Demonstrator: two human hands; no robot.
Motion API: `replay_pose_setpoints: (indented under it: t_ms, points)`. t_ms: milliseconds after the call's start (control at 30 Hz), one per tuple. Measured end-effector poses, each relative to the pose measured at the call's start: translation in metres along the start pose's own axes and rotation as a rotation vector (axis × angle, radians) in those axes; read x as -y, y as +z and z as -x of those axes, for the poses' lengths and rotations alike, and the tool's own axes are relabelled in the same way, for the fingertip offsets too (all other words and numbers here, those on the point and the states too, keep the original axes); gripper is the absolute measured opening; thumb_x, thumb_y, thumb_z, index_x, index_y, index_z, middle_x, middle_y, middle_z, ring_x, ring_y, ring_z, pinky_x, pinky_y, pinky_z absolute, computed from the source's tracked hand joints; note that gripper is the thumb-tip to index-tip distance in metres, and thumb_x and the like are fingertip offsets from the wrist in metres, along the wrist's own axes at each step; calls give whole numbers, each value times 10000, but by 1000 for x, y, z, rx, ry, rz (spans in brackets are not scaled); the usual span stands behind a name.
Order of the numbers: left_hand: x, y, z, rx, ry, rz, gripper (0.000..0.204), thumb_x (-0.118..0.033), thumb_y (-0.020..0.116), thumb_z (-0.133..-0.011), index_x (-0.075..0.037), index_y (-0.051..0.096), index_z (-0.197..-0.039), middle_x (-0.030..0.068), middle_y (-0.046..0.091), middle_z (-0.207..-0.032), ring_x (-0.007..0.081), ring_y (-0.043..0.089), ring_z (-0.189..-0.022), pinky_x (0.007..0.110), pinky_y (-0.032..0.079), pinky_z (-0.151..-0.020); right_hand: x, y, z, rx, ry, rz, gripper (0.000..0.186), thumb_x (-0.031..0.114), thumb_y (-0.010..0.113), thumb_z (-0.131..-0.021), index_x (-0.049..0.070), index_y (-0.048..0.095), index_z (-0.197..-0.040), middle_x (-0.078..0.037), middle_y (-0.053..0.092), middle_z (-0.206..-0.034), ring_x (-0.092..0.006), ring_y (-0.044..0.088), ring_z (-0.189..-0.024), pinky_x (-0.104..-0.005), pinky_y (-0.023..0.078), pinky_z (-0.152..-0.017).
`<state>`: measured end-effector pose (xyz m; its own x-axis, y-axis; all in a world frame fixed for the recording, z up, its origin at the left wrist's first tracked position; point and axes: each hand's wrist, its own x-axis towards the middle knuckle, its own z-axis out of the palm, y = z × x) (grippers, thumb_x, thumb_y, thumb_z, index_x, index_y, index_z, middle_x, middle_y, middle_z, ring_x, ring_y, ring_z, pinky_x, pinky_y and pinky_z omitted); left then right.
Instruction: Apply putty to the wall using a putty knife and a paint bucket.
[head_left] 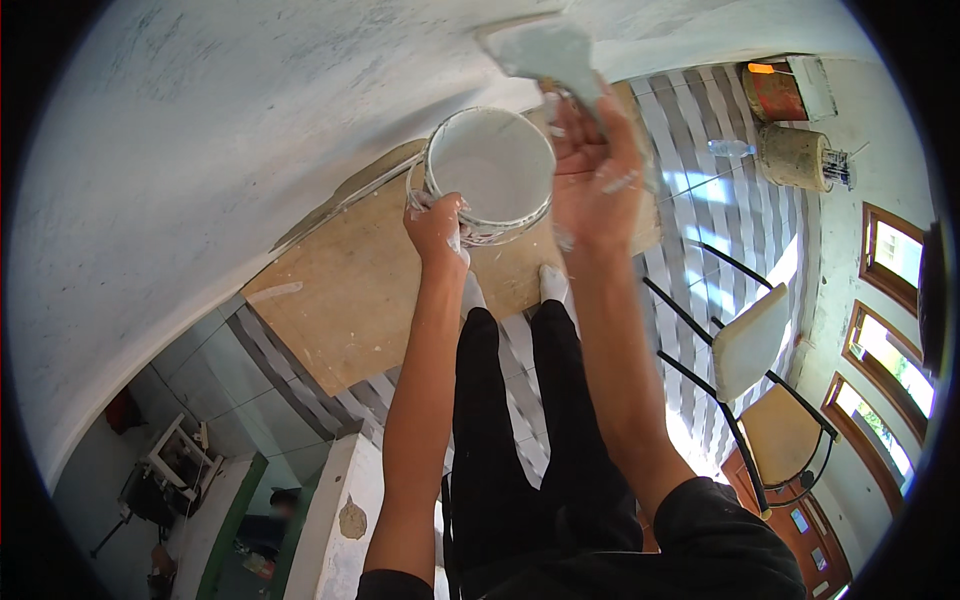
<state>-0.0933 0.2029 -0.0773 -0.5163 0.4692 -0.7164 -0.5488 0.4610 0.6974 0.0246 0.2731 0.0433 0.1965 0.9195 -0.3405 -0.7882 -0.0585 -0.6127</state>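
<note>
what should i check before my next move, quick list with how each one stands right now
1. Left hand has hold of the bucket at its near left side: ok.
2. Bucket's open top is uncovered: ok.
3. Right hand has hold of the wide scraper: ok, though both are blurred.
4. Load on the scraper's blade: cannot tell, it is too blurred.
5. Scraper against or apart from the wall: cannot tell from this angle.
6. Feet on the tan board: ok, both white-socked feet show over it.
</note>
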Motion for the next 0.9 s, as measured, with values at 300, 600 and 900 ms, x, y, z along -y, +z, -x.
replay_pose_setpoints:
  t_ms: [300,600,900]
  points:
    - [6,-11,4,10,-9,-47,269,-7,614,-587,-107,421,-746,43,527,-701,143,477,-552,292,372,-440,-35,-73,-29,-202,73,141,334,131,521,-911,-47,525,-1193,-155,645,-1043,-218,646,-934,-302,519,-879]
    - [24,-53,4,-44,-27,-107,275,-3,616,-582,-85,448,-782,40,525,-707,153,483,-555,295,407,-478,-54,-3,-20,-257,82,26,404,104,504,-908,-37,442,-1281,-139,604,-1024,-199,622,-883,-275,523,-840]
    - [28,-78,19,-93,-5,-53,261,29,601,-574,-60,463,-777,49,538,-745,154,504,-588,306,415,-497,40,43,25,123,-91,23,441,115,521,-891,-109,443,-1264,-230,599,-1123,-250,621,-1034,-315,507,-920]
